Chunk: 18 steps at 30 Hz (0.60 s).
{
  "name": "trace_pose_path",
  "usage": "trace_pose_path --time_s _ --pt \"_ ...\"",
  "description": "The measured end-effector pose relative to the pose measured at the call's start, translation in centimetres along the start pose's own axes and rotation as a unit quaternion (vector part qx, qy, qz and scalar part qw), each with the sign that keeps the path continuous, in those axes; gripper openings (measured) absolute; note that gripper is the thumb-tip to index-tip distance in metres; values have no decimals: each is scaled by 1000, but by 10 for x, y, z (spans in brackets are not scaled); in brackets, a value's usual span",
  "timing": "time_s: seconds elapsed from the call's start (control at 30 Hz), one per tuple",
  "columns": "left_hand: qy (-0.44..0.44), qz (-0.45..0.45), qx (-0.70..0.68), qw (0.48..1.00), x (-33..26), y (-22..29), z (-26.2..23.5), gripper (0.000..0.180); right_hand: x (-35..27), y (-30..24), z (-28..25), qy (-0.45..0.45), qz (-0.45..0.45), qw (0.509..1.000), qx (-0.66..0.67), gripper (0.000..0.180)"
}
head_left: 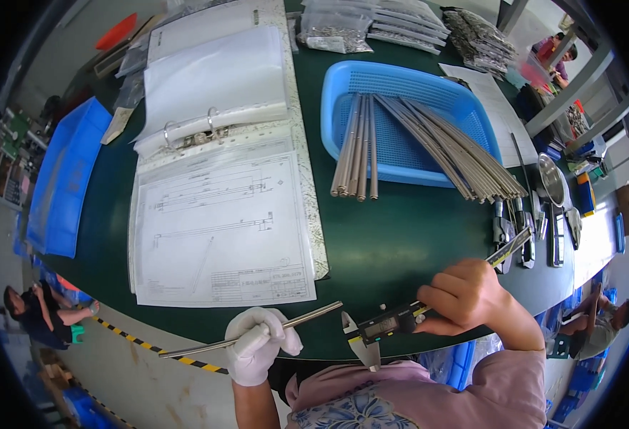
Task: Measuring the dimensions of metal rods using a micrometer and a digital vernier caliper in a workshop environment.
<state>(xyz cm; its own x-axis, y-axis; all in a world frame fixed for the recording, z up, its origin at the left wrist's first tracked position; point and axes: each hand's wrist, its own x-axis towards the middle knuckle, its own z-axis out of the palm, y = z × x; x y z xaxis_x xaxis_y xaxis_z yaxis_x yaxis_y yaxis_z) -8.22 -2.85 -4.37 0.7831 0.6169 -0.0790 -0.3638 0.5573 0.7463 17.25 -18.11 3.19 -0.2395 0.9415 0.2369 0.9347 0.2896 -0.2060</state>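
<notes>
A thin metal rod is gripped in my left hand, which wears a white glove. The rod tilts up to the right, its right end a short way from the caliper's jaws. My bare right hand is closed around a digital caliper, whose jaws stand apart with nothing between them. Ahead, a blue plastic basket bears two bundles of similar rods, their near ends sticking out over its front rim. Left of it lies an open ring binder with a technical drawing on the near page.
On the right are several measuring tools and a metal bowl. Bags of small parts line the back. A blue bin stands at the left edge of the green table. Other people sit farther off on both sides.
</notes>
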Motion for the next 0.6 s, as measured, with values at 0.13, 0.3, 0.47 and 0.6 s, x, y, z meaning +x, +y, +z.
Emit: trace_pose_path --time_s 0.13,0.3,0.47,0.6 --pt "-40 -11 -4 999 4 1 1 77 6 -3 3 28 -23 999 -12 30" --pt "12 -80 56 995 7 2 11 61 11 -9 5 19 -23 999 -10 34" --pt "61 -104 146 982 7 4 21 28 10 -10 13 38 -53 998 11 37" --pt "53 -97 174 979 -6 19 20 25 7 -13 9 35 -36 998 -23 39"
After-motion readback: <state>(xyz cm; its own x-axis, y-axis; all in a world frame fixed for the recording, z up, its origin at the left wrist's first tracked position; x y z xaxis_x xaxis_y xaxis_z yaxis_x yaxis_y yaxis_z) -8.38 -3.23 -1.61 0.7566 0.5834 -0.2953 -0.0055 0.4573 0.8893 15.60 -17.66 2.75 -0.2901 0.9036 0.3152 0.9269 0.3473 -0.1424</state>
